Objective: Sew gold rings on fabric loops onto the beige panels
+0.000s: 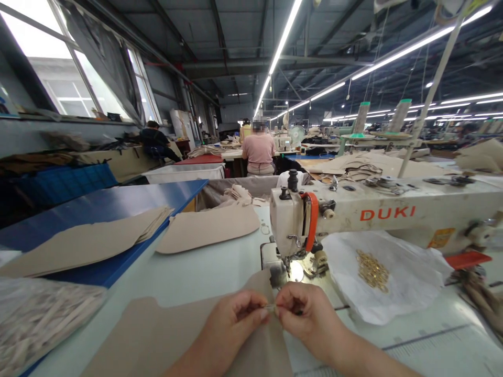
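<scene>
My left hand and my right hand meet fingertip to fingertip just in front of the sewing machine's needle area. Both are closed in a pinch on one small, light, slightly shiny piece, too small to name. Under the hands lies a large beige fabric panel, its far end reaching up to the presser foot. To the right, a pile of small gold-coloured metal fittings rests on a crumpled white sheet, touched by neither hand.
Beige panels lie stacked on a blue table at left, and another panel lies behind. A plastic bag of beige strips sits at lower left. The machine arm spans the right. A seated person works farther back.
</scene>
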### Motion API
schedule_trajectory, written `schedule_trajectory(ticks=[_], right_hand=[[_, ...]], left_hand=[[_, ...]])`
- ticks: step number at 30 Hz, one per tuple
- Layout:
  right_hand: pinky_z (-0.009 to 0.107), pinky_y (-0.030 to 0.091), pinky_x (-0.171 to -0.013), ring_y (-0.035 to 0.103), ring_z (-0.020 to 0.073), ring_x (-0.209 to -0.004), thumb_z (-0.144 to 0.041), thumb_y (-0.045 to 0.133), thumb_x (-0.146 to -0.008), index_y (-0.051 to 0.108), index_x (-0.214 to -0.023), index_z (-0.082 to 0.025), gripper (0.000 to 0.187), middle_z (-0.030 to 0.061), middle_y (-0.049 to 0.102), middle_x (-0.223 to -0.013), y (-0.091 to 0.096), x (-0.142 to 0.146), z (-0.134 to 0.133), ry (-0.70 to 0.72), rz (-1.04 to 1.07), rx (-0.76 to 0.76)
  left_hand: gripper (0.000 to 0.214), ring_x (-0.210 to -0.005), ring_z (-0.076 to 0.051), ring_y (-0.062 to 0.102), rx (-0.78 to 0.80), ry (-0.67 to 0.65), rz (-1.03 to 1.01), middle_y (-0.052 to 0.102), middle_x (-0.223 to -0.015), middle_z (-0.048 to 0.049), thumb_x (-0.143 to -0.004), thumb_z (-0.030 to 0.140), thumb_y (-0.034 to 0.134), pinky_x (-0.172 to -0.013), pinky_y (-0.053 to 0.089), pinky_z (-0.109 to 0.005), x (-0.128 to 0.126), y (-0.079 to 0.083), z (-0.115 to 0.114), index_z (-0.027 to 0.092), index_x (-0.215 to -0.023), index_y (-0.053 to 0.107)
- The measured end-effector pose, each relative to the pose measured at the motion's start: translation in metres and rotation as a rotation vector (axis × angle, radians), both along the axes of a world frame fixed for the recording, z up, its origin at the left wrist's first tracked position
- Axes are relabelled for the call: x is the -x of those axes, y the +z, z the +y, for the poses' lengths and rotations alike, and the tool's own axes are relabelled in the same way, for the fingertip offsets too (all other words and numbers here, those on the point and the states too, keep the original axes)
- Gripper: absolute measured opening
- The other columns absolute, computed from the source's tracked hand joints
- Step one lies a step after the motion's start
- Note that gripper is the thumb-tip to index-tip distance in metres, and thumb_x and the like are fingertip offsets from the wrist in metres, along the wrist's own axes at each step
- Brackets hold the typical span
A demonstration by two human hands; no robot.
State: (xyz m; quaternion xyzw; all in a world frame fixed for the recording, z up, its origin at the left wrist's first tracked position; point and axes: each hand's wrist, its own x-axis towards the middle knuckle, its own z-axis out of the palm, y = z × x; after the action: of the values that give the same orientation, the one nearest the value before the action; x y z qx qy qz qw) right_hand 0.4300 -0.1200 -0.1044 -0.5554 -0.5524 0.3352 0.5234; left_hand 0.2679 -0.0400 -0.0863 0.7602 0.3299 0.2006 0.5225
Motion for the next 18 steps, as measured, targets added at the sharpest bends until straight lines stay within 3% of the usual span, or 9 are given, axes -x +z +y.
schedule_trajectory(ticks=[3, 6, 8, 11, 18], right_hand=[[0.02, 0.027, -0.047, 0.037, 0.0083, -0.051, -0.015, 0.053, -0.068, 0.054, -0.063, -0.017, 0.005, -0.0058, 0.045, -0.054, -0.001, -0.001, 0.001, -0.005, 0.051, 0.009], [0.02, 0.027, -0.046, 0.037, 0.008, -0.049, -0.018, 0.057, -0.068, 0.055, -0.063, -0.017, 0.006, -0.0063, 0.045, -0.052, -0.003, -0.002, 0.002, -0.021, 0.106, 0.055], [0.019, 0.03, -0.045, 0.04, 0.0081, -0.049, -0.02, 0.061, -0.069, 0.055, -0.062, -0.018, 0.009, -0.0063, 0.047, -0.051, -0.004, -0.003, 0.003, -0.031, 0.122, 0.113], [0.018, 0.036, -0.046, 0.046, 0.0083, -0.047, -0.021, 0.064, -0.069, 0.054, -0.061, -0.018, 0.013, -0.0062, 0.052, -0.051, -0.003, -0.006, 0.006, -0.038, 0.144, 0.197], [0.016, 0.036, -0.035, 0.052, 0.0091, -0.034, -0.017, 0.063, -0.069, 0.054, -0.053, -0.018, 0.019, -0.005, 0.055, -0.043, 0.004, -0.011, 0.025, -0.004, 0.138, 0.306]], left_hand=[[0.022, -0.089, -0.024, 0.065, -0.13, 0.053, 0.019, 0.073, -0.091, -0.0046, -0.079, 0.034, 0.058, -0.083, 0.049, -0.032, 0.002, 0.002, 0.006, 0.019, -0.09, 0.069], [0.033, -0.11, -0.027, 0.059, -0.406, 0.203, 0.069, 0.067, -0.113, -0.0088, -0.081, 0.032, 0.051, -0.1, 0.042, -0.043, 0.003, -0.004, 0.013, 0.02, -0.108, 0.064], [0.036, -0.111, -0.029, 0.058, -0.599, 0.207, 0.127, 0.066, -0.115, -0.0112, -0.08, 0.028, 0.049, -0.101, 0.043, -0.048, 0.002, -0.012, 0.015, 0.018, -0.112, 0.061], [0.035, -0.108, -0.029, 0.06, -0.802, 0.101, 0.186, 0.066, -0.112, -0.0128, -0.082, 0.023, 0.046, -0.098, 0.046, -0.05, 0.0, -0.026, 0.012, 0.016, -0.113, 0.06], [0.034, -0.107, -0.028, 0.062, -0.953, 0.1, 0.197, 0.066, -0.113, -0.0136, -0.087, 0.022, 0.042, -0.093, 0.052, -0.048, 0.004, -0.04, -0.002, 0.015, -0.118, 0.055]])
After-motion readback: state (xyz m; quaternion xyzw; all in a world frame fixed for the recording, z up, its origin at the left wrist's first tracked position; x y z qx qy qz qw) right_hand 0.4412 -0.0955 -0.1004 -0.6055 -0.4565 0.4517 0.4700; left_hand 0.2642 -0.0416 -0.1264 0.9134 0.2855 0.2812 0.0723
